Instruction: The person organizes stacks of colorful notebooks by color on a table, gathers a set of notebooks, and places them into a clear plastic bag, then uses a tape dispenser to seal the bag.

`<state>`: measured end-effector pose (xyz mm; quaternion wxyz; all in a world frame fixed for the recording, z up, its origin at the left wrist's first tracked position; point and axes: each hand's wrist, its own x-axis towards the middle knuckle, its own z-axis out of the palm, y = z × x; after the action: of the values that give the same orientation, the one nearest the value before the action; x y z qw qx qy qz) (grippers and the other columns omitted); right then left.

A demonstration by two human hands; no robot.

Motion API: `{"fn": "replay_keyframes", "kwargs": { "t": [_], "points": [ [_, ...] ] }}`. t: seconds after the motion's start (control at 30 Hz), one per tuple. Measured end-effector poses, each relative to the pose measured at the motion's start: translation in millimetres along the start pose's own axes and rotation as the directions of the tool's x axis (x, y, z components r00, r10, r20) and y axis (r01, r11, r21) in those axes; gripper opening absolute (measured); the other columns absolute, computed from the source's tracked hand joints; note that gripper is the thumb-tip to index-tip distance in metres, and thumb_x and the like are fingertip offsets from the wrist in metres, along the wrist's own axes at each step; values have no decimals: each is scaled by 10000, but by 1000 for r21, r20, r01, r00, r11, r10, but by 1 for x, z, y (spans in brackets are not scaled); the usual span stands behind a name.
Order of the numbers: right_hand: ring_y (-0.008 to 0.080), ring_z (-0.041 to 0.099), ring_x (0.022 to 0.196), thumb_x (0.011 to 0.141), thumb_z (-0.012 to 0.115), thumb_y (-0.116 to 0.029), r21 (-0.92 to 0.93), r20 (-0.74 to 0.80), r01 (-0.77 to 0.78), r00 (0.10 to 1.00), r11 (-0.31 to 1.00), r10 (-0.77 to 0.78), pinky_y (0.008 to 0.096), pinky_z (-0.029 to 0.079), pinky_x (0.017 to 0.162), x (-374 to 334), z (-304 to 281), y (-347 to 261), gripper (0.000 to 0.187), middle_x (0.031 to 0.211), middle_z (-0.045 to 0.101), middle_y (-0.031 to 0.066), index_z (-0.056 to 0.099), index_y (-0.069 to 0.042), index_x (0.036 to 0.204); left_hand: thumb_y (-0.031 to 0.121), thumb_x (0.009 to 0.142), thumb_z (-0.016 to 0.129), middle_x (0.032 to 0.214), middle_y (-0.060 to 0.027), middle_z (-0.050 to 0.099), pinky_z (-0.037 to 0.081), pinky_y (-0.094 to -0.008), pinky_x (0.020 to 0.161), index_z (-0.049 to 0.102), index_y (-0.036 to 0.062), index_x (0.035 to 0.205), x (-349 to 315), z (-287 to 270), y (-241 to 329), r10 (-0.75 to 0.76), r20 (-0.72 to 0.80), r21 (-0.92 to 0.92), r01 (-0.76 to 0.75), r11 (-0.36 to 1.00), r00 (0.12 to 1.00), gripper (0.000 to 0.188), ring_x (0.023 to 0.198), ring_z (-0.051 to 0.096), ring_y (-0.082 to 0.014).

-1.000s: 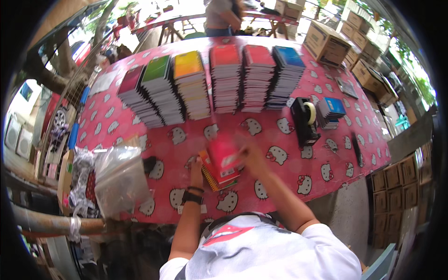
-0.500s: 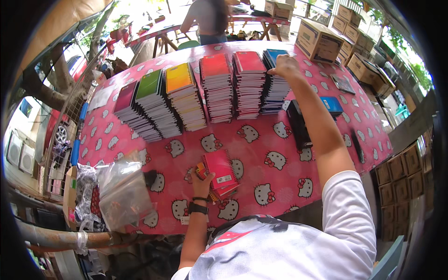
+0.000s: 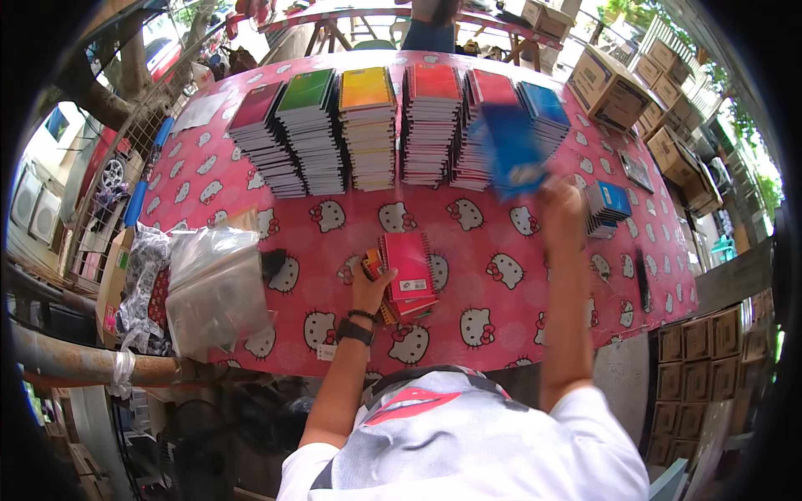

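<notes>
My left hand, a dark watch and bracelet on its wrist, grips the left edge of a small pile of spiral notebooks with a pink notebook on top. Orange and red covers peek out beneath it. My right hand holds a blue notebook by its near end, in the air before the stacks; both are smeared by motion. Across the far side stand tall stacks of notebooks: maroon, green, yellow, orange-red, red and blue.
A pink cartoon-cat cloth covers the table. Clear plastic bags lie at left; a small blue pile and a dark long object at right. Cardboard boxes stand at the far right. Beyond, a person is at another table.
My right hand has come away from the blue stack toward me, now carrying a blue notebook. The left hand keeps its grip on the small pile. The view has shifted.
</notes>
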<state>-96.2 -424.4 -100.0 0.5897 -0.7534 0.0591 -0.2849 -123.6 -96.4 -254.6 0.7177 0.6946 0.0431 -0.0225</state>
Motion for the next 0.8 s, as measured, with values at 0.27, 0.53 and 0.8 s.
{"fn": "replay_keyframes", "kwargs": {
  "t": [0.27,0.53,0.8],
  "points": [
    [208,598,770,752,671,-193,-313,396,-221,854,924,339,314,490,707,-172,108,60,529,984,591,140,452,17,1185,198,677,769,1181,-146,459,462,-319,855,212,-17,1318,4,-5,21,-164,-18,34,164,986,986,876,1049,500,-227],
    [212,499,1049,669,706,-132,266,664,-484,719,833,206,325,384,905,-142,104,13,675,1121,529,122,378,-21,1247,7,593,764,1257,-138,394,430,-394,924,38,143,1392,-27,-3,86,259,358,-326,-140,935,897,1088,1147,444,-261],
    [194,362,1180,553,661,-43,308,699,-386,712,869,68,331,299,983,-145,125,28,817,1275,368,114,318,-92,1294,-55,541,703,1148,-96,431,397,-345,933,192,90,1317,-32,-11,31,257,217,-46,-253,966,942,940,1077,461,-211]
  ]
}}
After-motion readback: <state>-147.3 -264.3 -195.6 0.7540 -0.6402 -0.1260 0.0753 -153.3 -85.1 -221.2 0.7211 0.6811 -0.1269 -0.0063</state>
